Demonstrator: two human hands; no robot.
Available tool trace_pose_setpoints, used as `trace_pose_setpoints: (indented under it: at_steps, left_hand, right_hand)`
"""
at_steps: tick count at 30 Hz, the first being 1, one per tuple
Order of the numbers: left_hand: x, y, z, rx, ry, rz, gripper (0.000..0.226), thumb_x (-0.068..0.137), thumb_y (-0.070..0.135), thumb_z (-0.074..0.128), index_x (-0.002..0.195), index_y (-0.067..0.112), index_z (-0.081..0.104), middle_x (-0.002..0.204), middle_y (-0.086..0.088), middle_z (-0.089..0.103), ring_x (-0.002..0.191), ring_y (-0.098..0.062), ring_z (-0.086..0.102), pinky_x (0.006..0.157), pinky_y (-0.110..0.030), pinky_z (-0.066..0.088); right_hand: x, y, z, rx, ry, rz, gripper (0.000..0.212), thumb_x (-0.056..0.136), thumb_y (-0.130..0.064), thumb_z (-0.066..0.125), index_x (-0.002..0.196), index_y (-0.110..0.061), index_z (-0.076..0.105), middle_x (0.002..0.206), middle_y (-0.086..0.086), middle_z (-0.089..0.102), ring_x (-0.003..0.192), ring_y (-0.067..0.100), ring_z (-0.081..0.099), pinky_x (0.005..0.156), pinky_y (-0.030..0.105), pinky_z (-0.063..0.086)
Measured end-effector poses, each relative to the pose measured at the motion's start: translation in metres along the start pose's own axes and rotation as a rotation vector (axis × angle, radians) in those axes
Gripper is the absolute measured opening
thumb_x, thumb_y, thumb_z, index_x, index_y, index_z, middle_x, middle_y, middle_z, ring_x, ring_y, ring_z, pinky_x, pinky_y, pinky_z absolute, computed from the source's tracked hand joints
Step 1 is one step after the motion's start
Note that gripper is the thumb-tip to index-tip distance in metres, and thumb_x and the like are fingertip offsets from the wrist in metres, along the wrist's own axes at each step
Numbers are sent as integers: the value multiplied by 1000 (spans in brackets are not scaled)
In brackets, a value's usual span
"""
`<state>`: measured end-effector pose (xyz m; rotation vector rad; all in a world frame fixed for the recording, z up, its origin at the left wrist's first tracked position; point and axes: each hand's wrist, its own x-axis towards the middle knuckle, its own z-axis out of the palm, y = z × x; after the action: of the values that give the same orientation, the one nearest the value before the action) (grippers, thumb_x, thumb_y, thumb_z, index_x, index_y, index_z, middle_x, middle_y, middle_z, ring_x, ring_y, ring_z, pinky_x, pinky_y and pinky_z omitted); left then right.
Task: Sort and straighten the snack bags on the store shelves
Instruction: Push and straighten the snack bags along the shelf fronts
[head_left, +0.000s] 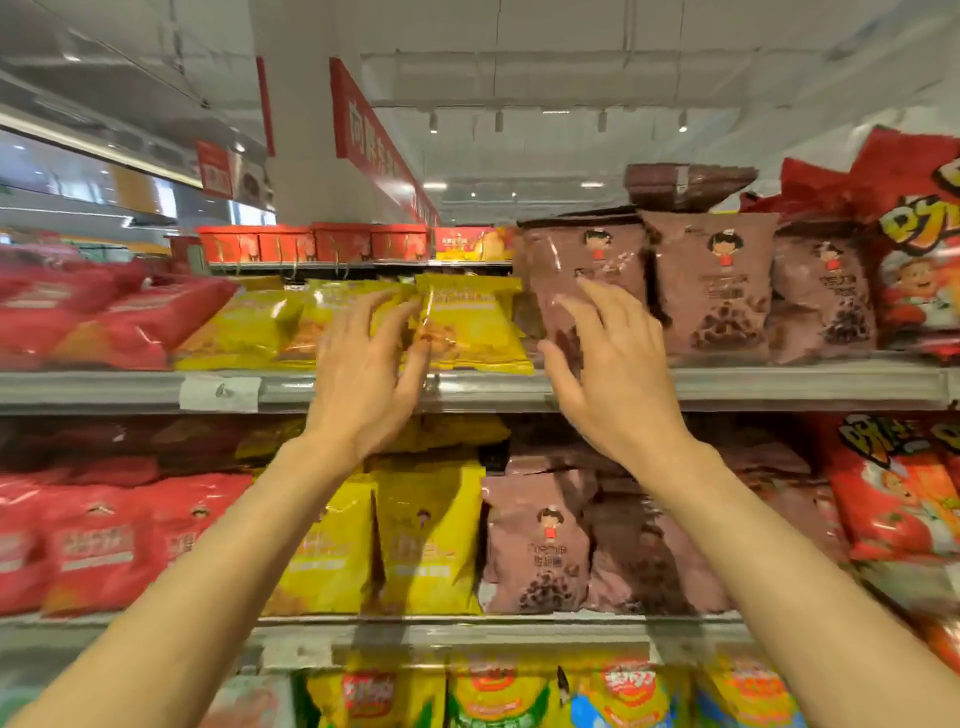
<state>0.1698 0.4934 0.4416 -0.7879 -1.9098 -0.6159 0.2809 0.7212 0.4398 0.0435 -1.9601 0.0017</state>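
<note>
On the top shelf (779, 387) lie yellow snack bags (467, 322), tipped over toward the front. My left hand (363, 374) is raised in front of them with fingers spread, fingertips at the yellow bags, holding nothing. Brown snack bags (717, 280) stand upright to the right. The leftmost brown bag (576, 265) leans, and my right hand (613, 374) is spread against its front, thumb low at its lower edge; I cannot tell if it is gripped.
Red bags (104, 317) lie flat at the left of the top shelf and orange-red bags (914, 249) stand at the right. The shelf below holds red, yellow (421, 540) and brown bags (540, 545). More bags fill the lowest shelf.
</note>
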Motion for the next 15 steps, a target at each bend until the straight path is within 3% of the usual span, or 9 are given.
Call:
trace_pose_setpoints:
  at_steps: [4,6,10,15]
  left_hand:
    - [15,-75,-17,88,-112,-20,47,98,41,46,137,17,58,148,-19,49,134,-42,46,105,-56,42]
    - [24,-97,-16,107,-244,-22,57,99,49,36,146,21,52,157,-17,41,145,-39,37,114,-57,35]
    - [32,-114,-7,121,-453,-10,62,106,53,20,163,27,19,171,-9,12,159,-29,7,128,-47,8]
    - [34,-113,-10,138,-541,8,61,108,49,13,164,27,4,172,-4,-2,159,-23,-3,129,-45,2]
  right_hand:
    - [33,-73,51,118,-131,30,50,99,-40,52,138,-9,58,150,17,49,139,36,43,111,51,40]
    - [51,-93,69,119,-251,123,53,102,-43,46,146,-15,51,161,15,37,148,35,31,118,53,32]
    - [68,-95,88,-4,-489,203,62,105,-52,35,161,-25,25,171,6,15,157,32,11,125,53,17]
    - [74,-95,88,-96,-656,237,61,107,-54,20,163,-29,18,173,0,4,159,29,-2,127,52,5]
